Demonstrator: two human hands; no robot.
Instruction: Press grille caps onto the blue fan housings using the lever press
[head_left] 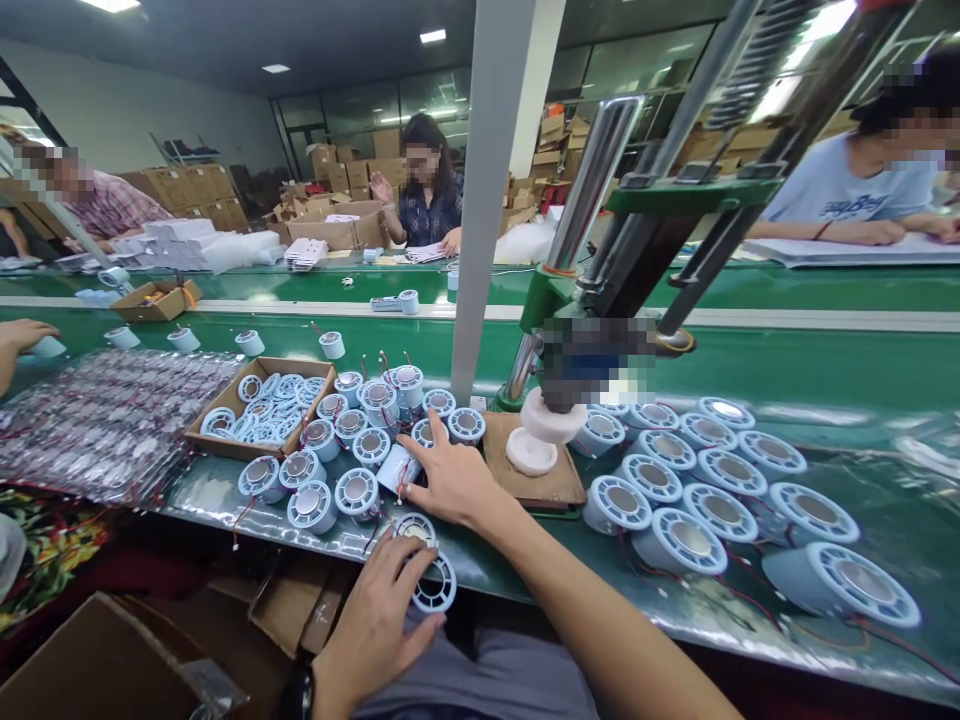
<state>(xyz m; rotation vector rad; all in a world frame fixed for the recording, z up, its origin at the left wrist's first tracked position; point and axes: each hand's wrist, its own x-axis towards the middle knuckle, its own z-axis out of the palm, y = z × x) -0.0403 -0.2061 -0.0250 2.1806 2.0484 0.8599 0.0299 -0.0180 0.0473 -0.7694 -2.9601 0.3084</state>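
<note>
My left hand (382, 605) is at the table's front edge, its thumb and fingers around a light blue ring-faced part (436, 585). Just behind it is another round blue part (415, 530), partly covered by my fingers. My right hand (450, 470) reaches into the cluster of blue cylinders, fingers spread, over a cylinder lying on its side (397, 468). Its index finger points toward the cylinders behind. More blue cylinders with metal discs, such as one (357, 494), stand to the left, some with thin red wires.
A press with a white round head (553, 415) stands above a white cup (531, 452) on a brown board. Blue cylinders (679, 540) crowd the right. An open box (196, 440) holds rings. Several people sit around the green bench (360, 345).
</note>
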